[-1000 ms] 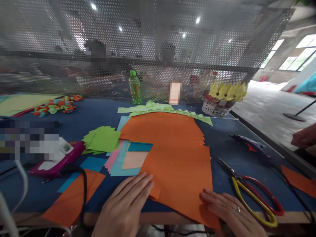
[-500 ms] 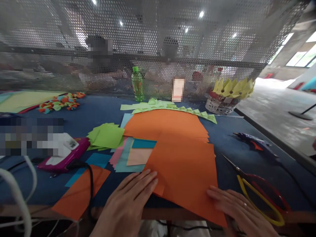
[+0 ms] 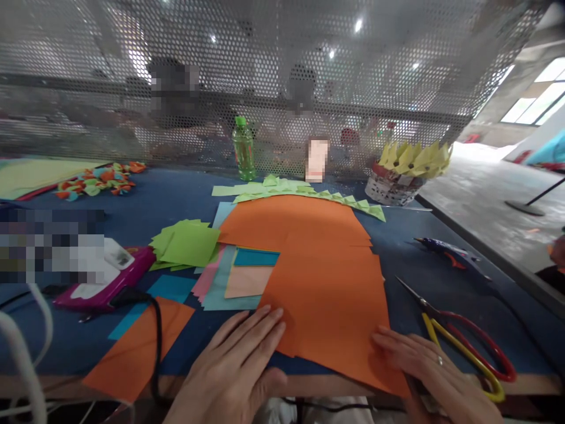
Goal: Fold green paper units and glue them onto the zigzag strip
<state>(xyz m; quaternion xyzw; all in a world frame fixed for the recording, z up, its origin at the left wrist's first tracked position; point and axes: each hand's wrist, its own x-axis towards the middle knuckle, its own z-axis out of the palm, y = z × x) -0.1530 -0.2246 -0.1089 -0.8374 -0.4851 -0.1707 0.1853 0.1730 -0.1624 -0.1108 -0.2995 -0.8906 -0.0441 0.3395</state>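
Observation:
An orange paper sheet [image 3: 335, 312] lies at the table's front edge, its near right corner reaching past the edge. My left hand [image 3: 233, 359] rests flat on the sheet's left side, fingers stretched and thumb apart. On the right side my right hand [image 3: 424, 365] lies with fingers stretched over the paper's edge; its thumb is mostly hidden. More orange paper [image 3: 295, 218] lies beyond, touching the sheet. Left of it are pink, light blue and peach sheets [image 3: 249, 281]. Scissors [image 3: 459, 335] with red and yellow handles lie beside my right hand.
Green paper squares [image 3: 189, 244], a folded green paper strip [image 3: 309, 189], a purple and white power strip [image 3: 106, 282] and an orange paper piece [image 3: 141, 347] surround the work. A glue gun [image 3: 450, 250], a paper basket [image 3: 406, 174] and a bottle [image 3: 244, 150] stand or lie farther off.
The orange sheet's near edge has shifted slightly up at the right. My left thumb now shows apart from the fingers. Both hands stay on the sheet, and the view has turned slightly right.

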